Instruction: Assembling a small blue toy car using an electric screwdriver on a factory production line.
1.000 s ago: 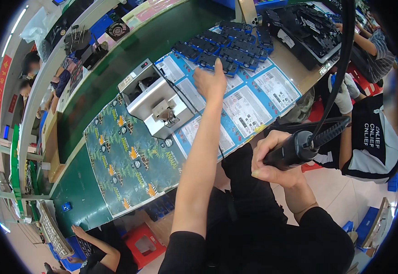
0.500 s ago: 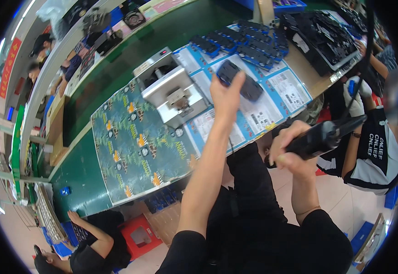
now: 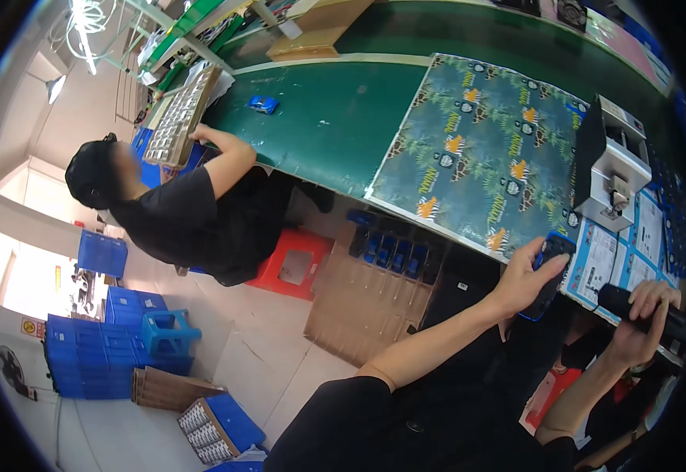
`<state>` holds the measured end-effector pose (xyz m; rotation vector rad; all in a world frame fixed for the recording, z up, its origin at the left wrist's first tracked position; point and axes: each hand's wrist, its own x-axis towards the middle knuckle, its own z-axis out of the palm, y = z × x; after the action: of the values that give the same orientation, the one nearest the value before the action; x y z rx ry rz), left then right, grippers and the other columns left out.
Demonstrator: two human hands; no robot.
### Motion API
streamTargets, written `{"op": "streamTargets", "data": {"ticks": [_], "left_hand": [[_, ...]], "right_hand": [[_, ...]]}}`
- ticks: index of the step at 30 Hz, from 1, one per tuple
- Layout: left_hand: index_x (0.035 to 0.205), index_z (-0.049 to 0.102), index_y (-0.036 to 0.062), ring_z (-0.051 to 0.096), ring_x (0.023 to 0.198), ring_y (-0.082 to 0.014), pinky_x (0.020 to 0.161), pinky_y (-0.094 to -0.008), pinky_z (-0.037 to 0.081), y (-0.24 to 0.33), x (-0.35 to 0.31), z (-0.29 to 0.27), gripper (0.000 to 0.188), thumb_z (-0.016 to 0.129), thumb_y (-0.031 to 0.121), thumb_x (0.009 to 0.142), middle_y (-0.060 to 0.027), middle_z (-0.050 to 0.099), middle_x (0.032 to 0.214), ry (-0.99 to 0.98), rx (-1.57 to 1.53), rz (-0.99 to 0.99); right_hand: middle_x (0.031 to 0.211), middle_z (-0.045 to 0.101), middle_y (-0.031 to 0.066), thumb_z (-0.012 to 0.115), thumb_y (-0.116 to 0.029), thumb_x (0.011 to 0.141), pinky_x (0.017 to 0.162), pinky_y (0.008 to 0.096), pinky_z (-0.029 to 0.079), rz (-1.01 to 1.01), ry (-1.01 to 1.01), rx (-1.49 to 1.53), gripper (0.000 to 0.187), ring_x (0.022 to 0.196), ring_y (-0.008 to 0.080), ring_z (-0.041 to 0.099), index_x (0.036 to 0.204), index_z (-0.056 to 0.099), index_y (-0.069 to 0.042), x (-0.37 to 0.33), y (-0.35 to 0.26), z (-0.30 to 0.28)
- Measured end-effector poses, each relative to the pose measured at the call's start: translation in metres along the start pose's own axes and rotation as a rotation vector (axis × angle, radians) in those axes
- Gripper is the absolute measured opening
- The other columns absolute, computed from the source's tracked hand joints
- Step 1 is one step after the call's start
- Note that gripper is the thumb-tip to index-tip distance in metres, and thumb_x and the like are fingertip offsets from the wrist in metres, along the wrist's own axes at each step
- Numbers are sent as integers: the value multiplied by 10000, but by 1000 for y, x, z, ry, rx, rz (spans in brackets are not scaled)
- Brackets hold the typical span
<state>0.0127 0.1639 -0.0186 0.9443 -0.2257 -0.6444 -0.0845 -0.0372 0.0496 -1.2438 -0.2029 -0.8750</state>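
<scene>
My left hand (image 3: 522, 282) is closed on a blue toy car (image 3: 551, 271) with its black underside showing. I hold it just off the front edge of the green bench, beside a patterned mat (image 3: 477, 149). In my right hand (image 3: 643, 324), farther right, is a black electric screwdriver (image 3: 617, 300), its end pointing left toward the car. The screwdriver's rear part is dark and hard to see at the rim. Behind both hands stands a silver metal fixture (image 3: 614, 185). Printed blue-and-white sheets (image 3: 599, 259) lie in front of it.
Another blue car (image 3: 263, 104) sits on the green bench (image 3: 327, 130). A co-worker (image 3: 178, 204) sits by a tray of small parts (image 3: 179, 122). Below the bench are a red stool (image 3: 294, 263) and cardboard (image 3: 359, 315) with several blue cars. Blue crates (image 3: 83, 354) stand at lower left.
The view has swung left, bringing the co-worker and crates into sight. My left hand has brought the car from above the sheets to the bench's front edge. The right hand still holds the screwdriver.
</scene>
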Motion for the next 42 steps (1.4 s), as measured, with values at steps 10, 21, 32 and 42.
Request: {"op": "streamTargets", "data": {"ticks": [10, 21, 32, 42], "left_hand": [[1097, 622, 12, 587, 816, -81, 730, -242, 492, 36, -14, 9, 233, 690, 66, 881, -30, 657, 931, 188, 276, 317], [1105, 622, -9, 646, 917, -220, 802, -306, 508, 26, 12, 42, 361, 775, 37, 781, -133, 644, 1068, 180, 612, 813], [1081, 623, -9, 609, 906, -160, 787, -311, 496, 31, 6, 45, 274, 733, 56, 839, -89, 647, 1013, 188, 450, 517], [1117, 609, 28, 557, 756, -37, 698, -216, 483, 5, 32, -1, 219, 651, 148, 939, 18, 636, 894, 3, -37, 113]], "right_hand": [[940, 644, 42, 720, 20, 799, 551, 196, 440, 248, 141, -354, 304, 615, 50, 522, 1074, 603, -32, -6, 36, 91], [977, 639, 68, 925, -149, 650, 808, 277, 537, 158, 40, -454, 694, 915, 112, 621, 1196, 562, 81, -12, 17, 95], [1142, 645, 122, 901, -108, 659, 779, 241, 527, 171, -75, -552, 773, 1006, 118, 614, 1300, 499, 48, -11, 19, 89], [837, 564, 62, 565, -78, 951, 636, 243, 403, 14, 186, -247, 139, 596, 95, 487, 1054, 548, 13, 19, 12, 6]]}}
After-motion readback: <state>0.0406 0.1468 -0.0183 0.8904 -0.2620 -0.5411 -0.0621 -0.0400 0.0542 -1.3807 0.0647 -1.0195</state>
